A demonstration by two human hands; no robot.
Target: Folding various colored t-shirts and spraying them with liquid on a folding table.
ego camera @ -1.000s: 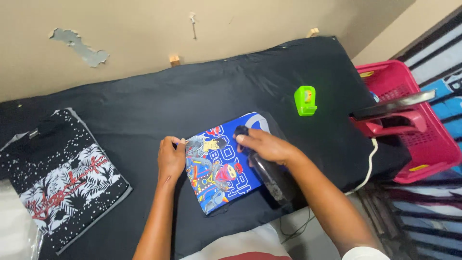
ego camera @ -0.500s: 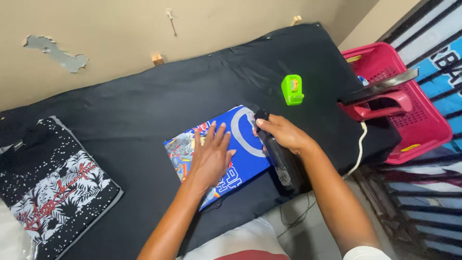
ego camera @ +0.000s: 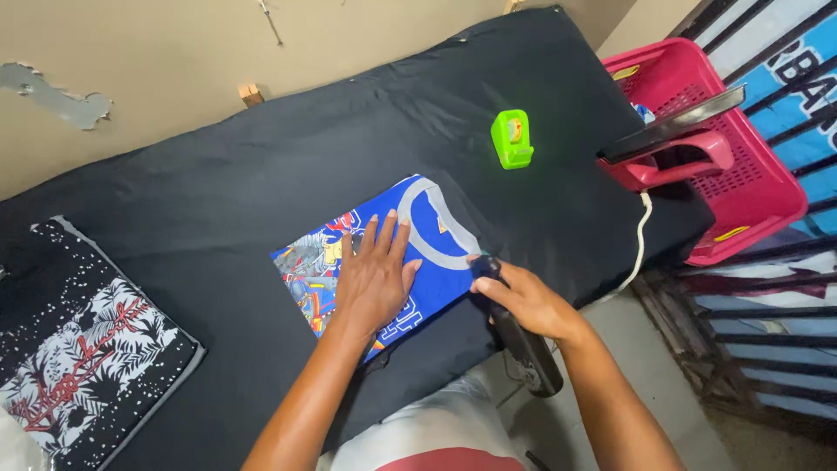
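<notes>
Folded shirt: blue shirt (ego camera: pixel 427 235) with a grey collar band and a busy multicoloured print, folded into a rectangle, lying flat near the front edge of the table (ego camera: pixel 261 166) — roughly at its middle, turned at a slant.
Left hand: left hand (ego camera: pixel 375 283) lies palm down on the shirt, fingers spread and stretched out flat toward the collar; it is fully open and grips nothing, only presses on the cloth.
Right hand: right hand (ego camera: pixel 527 301) sits just off the shirt's right corner at the table's front edge, fingers curled round the top of a dark, long object (ego camera: pixel 527 353) that hangs down past the edge; what that object is cannot be told, since much of it is hidden by the hand and wrist.
Table: covered all over with a black cloth, somewhat creased, set against a beige wall.
Green item: small bright green plastic holder (ego camera: pixel 511 138) stands on the cloth beyond the shirt, well apart from both hands.
Iron: pink-handled iron (ego camera: pixel 676 148) rests tipped up at the table's far right end, soleplate facing upward, with a white cord (ego camera: pixel 641 240) running down over the edge.
Basket: pink plastic basket (ego camera: pixel 758 187) stands just beside the right end of the table — behind the iron.
Other garment: black folded garment (ego camera: pixel 83 349) with white leaf print and red lettering lies at the left end, well apart from the blue shirt.
</notes>
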